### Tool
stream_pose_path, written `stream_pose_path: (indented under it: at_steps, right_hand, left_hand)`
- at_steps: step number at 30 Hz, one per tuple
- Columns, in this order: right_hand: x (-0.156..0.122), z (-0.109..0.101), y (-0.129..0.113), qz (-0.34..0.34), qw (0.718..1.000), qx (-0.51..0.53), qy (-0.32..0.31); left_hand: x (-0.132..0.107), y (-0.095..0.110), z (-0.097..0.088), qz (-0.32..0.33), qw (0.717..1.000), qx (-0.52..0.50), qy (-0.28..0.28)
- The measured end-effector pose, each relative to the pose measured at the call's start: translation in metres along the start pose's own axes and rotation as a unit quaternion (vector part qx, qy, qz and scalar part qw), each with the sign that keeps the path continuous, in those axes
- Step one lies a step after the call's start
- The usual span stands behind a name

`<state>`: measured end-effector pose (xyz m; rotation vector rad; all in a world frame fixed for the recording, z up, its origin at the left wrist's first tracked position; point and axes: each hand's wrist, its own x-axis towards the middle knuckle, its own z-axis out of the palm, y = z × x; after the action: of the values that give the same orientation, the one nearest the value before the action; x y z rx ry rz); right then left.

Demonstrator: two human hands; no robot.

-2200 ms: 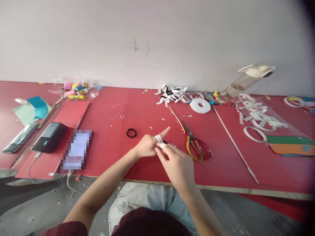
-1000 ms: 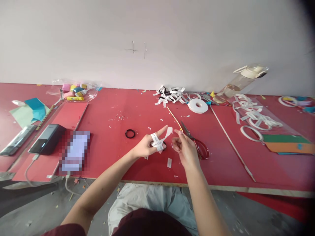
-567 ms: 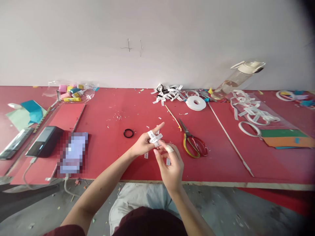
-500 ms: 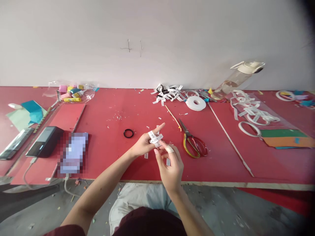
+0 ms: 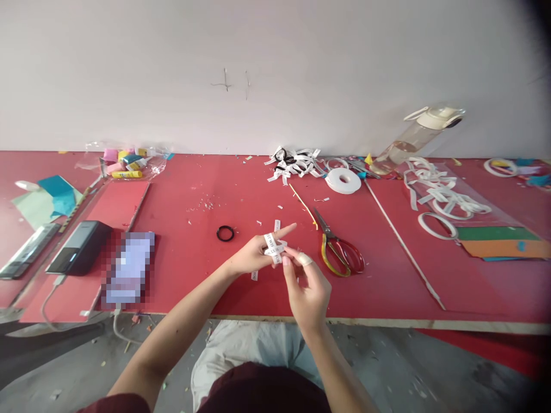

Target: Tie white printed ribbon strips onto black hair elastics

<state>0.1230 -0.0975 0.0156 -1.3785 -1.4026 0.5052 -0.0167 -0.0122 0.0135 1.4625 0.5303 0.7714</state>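
Note:
White ribbon [image 5: 272,245] printed with dark letters is looped across the fingers of my left hand [image 5: 249,256]. That hand's index finger points out to the right, while the others are bent behind the ribbon. A loose ribbon end [image 5: 255,276] hangs below the hand, and another sticks up above the index finger. My right hand [image 5: 313,295], with a pale wrap on one finger, pinches the ribbon between thumb and index finger. A black hair tie [image 5: 225,226] lies left of my hands. Scissors [image 5: 340,252] with yellow and red handles lie to the right, blades slightly apart.
At the back are a pile of black hair ties with ribbons [image 5: 295,163], a white ribbon roll [image 5: 343,180] and a tilted bottle [image 5: 400,146]. White bands [image 5: 447,189] lie right. A blurred phone [image 5: 129,268] and a power bank [image 5: 80,248] lie left.
My right hand has shifted a little to the right, pulling the pinched ribbon slightly away from the left hand. The left index finger has tipped lower and farther right.

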Motion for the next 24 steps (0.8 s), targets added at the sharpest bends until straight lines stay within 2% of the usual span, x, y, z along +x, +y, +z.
stream_pose_path:
  at_steps: [2, 5, 7, 9, 11, 16, 20, 24]
  right_hand:
    - [0.008, -0.008, -0.001, 0.058, 0.995, 0.039, -0.070]
    - [0.020, -0.017, -0.001, 0.175, 0.956, 0.137, -0.189]
    - [0.024, -0.020, 0.001, 0.220, 0.934, 0.187, -0.211]
    - [0.026, -0.020, 0.005, 0.228, 0.928, 0.207, -0.212]
    - [0.027, -0.020, 0.009, 0.218, 0.931, 0.205, -0.208]
    - [0.031, -0.023, 0.020, 0.183, 0.953, 0.132, -0.204]
    - [0.038, -0.023, 0.032, 0.061, 0.979, 0.044, -0.188]
    - [0.039, -0.019, 0.043, -0.031, 0.989, -0.046, -0.139]
  left_hand:
    - [0.000, 0.003, -0.001, -0.019, 0.999, -0.011, -0.032]
    - [0.000, 0.007, -0.001, -0.047, 0.995, -0.040, -0.076]
    - [0.000, 0.010, -0.001, -0.060, 0.991, -0.071, -0.098]
    - [0.001, 0.010, -0.001, -0.068, 0.986, -0.104, -0.110]
    - [0.001, 0.009, -0.002, -0.070, 0.985, -0.127, -0.096]
    - [0.000, 0.002, -0.008, -0.039, 0.985, -0.166, 0.002]
    - [0.000, -0.001, -0.011, -0.010, 0.978, -0.202, 0.054]
    - [0.001, -0.001, -0.011, -0.008, 0.977, -0.207, 0.060]
